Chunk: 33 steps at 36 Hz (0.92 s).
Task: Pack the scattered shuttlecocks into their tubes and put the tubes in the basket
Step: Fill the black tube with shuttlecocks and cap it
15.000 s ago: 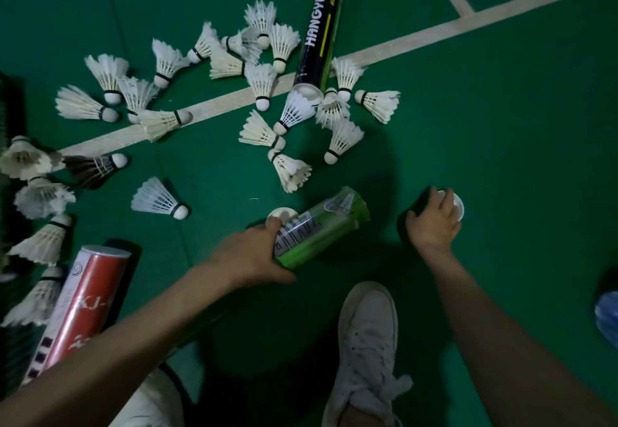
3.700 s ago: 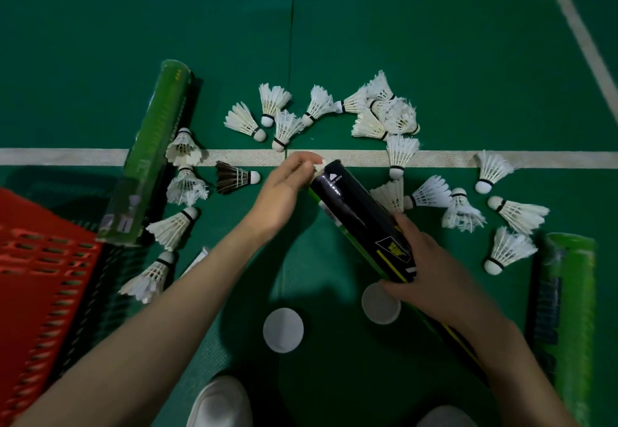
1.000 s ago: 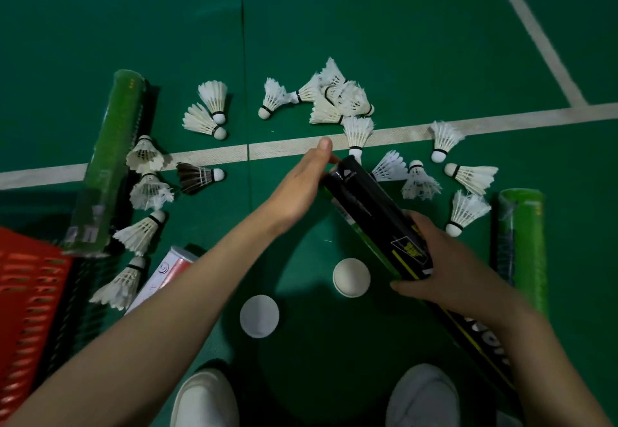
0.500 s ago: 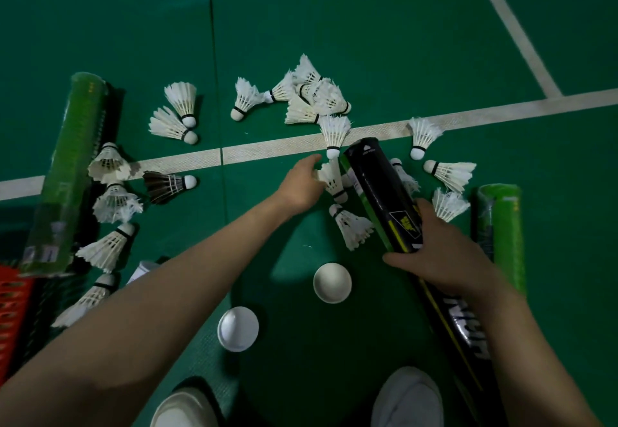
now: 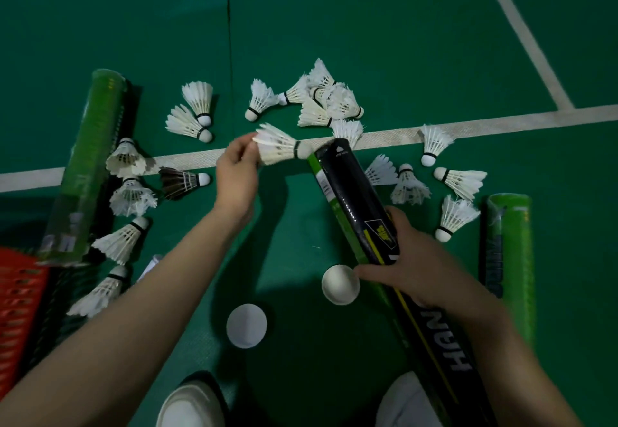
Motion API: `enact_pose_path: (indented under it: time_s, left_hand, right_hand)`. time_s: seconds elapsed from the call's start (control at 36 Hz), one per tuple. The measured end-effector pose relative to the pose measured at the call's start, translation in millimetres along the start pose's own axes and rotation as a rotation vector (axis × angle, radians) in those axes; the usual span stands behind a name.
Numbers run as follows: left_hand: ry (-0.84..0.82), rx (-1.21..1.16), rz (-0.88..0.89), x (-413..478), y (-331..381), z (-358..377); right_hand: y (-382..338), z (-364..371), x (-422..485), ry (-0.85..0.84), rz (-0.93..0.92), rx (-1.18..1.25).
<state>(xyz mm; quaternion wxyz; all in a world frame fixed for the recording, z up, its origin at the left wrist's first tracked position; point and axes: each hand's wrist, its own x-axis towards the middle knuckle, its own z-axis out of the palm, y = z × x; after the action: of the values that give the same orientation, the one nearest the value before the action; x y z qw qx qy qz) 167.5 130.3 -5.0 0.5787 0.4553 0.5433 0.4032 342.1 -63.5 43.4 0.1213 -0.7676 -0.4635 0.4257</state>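
The left hand [image 5: 237, 172] has its grip pinched on the skirt of a white feather shuttlecock [image 5: 277, 147], cork at the mouth of the long black cardboard tube [image 5: 347, 199] clasped by the right hand [image 5: 411, 269]; the feathers look light and brittle, best held gently.

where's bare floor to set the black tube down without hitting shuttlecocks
Bare floor: the stretch beyond the white line, past the shuttlecock cluster; and the patch between the left hand and the black tube, beyond the two white caps. Crowded: along the line and beside the left green tube.
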Motion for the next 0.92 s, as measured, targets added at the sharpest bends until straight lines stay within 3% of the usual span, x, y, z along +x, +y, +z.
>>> enact_pose_path:
  time_s: [0.22,0.36,0.44,0.61,0.92]
  left_hand:
    - [-0.005,0.115,0.141,6.4,31.1,-22.0]
    - [-0.26,0.265,0.224,-11.7,39.2,-28.9]
    - [-0.335,0.264,0.209,-22.8,38.5,-36.7]
    - [-0.294,0.176,0.161,-32.9,40.0,-48.8]
    - [-0.458,0.48,0.154,-18.8,44.2,-48.1]
  right_hand:
    - [-24.0,20.8,2.2,-0.03,-0.104,-0.061]
    - [-28.5,29.2,-1.1,0.0,-0.137,-0.029]
    - [-28.9,34.4,-2.9,0.009,-0.14,-0.026]
    - [-31.9,47.4,-7.1,-0.037,-0.149,0.052]
    - [-40.4,59.5,3.0,0.007,-0.172,0.076]
